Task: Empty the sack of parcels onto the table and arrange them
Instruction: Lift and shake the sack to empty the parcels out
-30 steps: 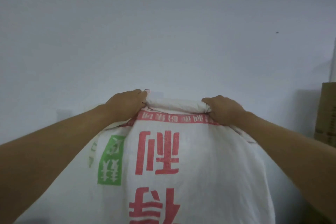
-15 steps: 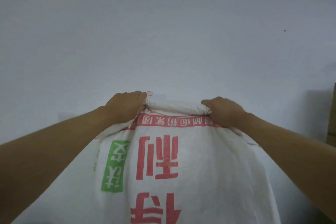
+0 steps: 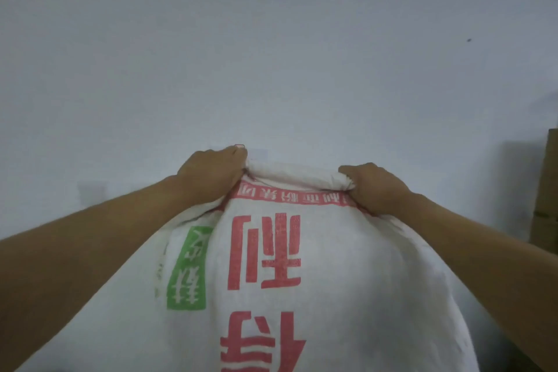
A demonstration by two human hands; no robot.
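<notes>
Head view: left hand (image 3: 211, 174) and right hand (image 3: 373, 187) each clenched a bunched corner of the upended white sack (image 3: 332, 266) (print upside down), its bulk hanging below the fingers. A steady, level lift should shake parcels out. Since a second earlier, the grip held; the sack barely moved.

Dim, flat, bluish light on the wall (image 3: 271, 39) before me, soft overall focus, faint shadow at right, wide-angle bending at the edges.

Plain pale grey-white wall (image 3: 271, 54) across the background, small dark speck (image 3: 469, 40) at its upper right, stacked brown cardboard boxes (image 3: 545, 190) at the right edge
</notes>
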